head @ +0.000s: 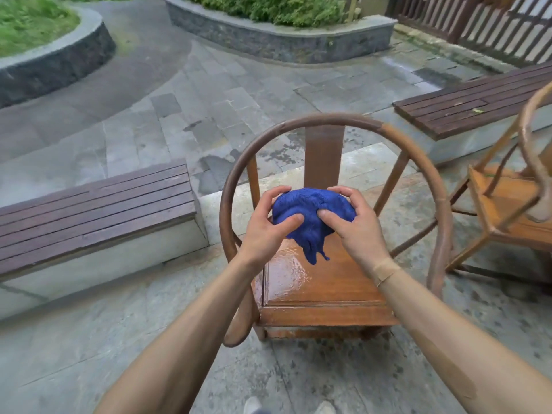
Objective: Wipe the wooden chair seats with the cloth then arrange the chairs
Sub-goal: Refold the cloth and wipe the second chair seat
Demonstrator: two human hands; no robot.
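A wooden chair (322,286) with a round hoop back stands right in front of me, and its seat is wet and shiny. Above the seat I hold a bunched blue cloth (312,210) with both hands. My left hand (270,225) grips its left side and my right hand (355,222) grips its right side. A tail of the cloth hangs down toward the seat. A second wooden chair (504,201) stands at the right, partly cut off by the frame edge.
A slatted wooden bench (98,210) runs along the left and another bench (472,103) at the upper right. Stone planters with greenery (280,34) curve across the back. A wooden fence (484,25) is at the top right. Wet stone paving lies all around.
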